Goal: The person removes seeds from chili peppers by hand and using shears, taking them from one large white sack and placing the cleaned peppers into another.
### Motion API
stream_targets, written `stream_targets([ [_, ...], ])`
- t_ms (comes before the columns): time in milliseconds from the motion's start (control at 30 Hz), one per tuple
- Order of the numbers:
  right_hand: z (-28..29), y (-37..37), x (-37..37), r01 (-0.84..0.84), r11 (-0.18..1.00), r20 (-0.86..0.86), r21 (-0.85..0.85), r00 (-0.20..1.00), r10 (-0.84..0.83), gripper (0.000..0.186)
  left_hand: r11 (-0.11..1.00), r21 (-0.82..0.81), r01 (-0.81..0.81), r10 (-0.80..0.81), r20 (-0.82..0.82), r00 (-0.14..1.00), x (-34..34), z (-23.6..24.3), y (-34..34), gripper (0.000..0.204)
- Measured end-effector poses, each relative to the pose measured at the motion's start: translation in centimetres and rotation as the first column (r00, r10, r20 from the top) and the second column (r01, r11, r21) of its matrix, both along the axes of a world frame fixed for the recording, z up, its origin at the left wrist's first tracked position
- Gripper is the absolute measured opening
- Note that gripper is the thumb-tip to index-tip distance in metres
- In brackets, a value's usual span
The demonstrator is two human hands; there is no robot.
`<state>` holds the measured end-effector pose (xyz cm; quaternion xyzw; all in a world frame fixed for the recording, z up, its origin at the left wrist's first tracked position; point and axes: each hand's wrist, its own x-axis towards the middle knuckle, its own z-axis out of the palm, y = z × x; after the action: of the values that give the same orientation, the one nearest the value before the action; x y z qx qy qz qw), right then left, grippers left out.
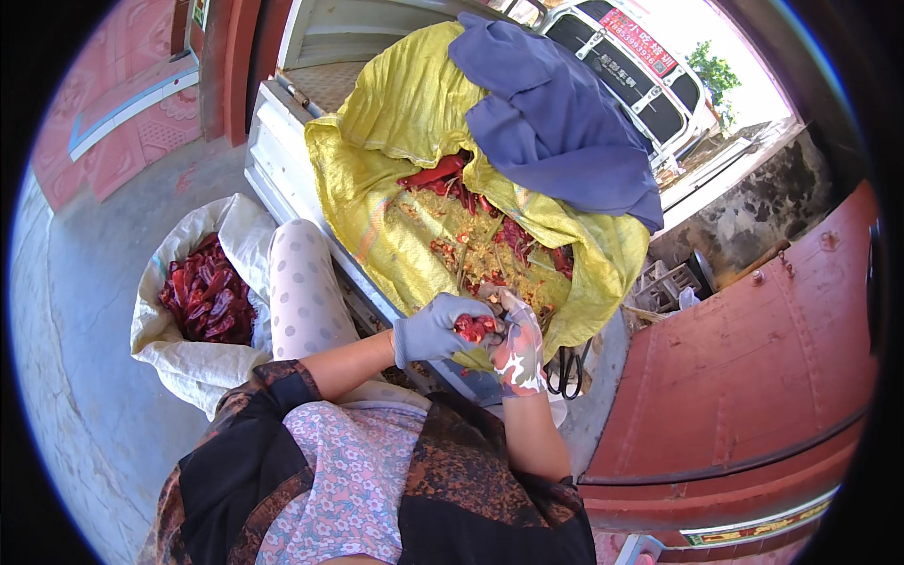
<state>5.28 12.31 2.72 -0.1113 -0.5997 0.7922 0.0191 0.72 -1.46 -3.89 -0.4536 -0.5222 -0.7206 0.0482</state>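
Gloved fingers at work over an open yellow sack: the left hand is closed around a few red peppers; the right hand has its fingers bent close beside them, though whether they pinch anything cannot be told. More pods fill a white sack at the person's left; a light, steady left grip, kept above the seeds and scraps, would likely spare brittle skins and catch crumbs.

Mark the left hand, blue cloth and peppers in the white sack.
Left hand (433,330): head view, gloved back.
Blue cloth (557,118): head view, middle folds.
Red peppers (209,294): head view, heap's middle.
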Motion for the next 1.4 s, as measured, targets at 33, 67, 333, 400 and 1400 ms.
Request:
stream_targets([
  [33,0.2,0.4,-0.3,-0.008,1.0,-0.004,0.023,1.0,0.008,0.019,0.982,0.076,0.176,-0.191,0.32,0.928,0.3,0.3,-0.3,0.021],
  [67,0.5,0.7,-0.6,-0.016,0.999,-0.007,0.048,1.0,0.016,0.018,0.983,0.089,0.163,-0.185,0.38,0.906,-0.1,-0.2,-0.5,0.02],
  [333,-0.2,7.9,-6.2,0.085,0.471,-0.155,0.878,0.982,0.112,0.018,0.978,0.088,0.189,-0.203,0.615,0.762,-0.4,0.8,-3.5,0.015],
  [400,0.5,8.7,-9.2,0.072,0.199,-0.075,0.977,0.997,0.008,0.025,0.966,0.131,0.223,-0.254,0.646,0.72,-0.5,1.6,-3.3,0.014],
  [1400,-1.6,11.5,-14.8,0.42,-0.57,-0.182,0.706,0.886,0.427,0.011,0.817,-0.302,-0.492,0.499,0.797,0.34,-2.9,-12.9,-31.7,0.01],
])
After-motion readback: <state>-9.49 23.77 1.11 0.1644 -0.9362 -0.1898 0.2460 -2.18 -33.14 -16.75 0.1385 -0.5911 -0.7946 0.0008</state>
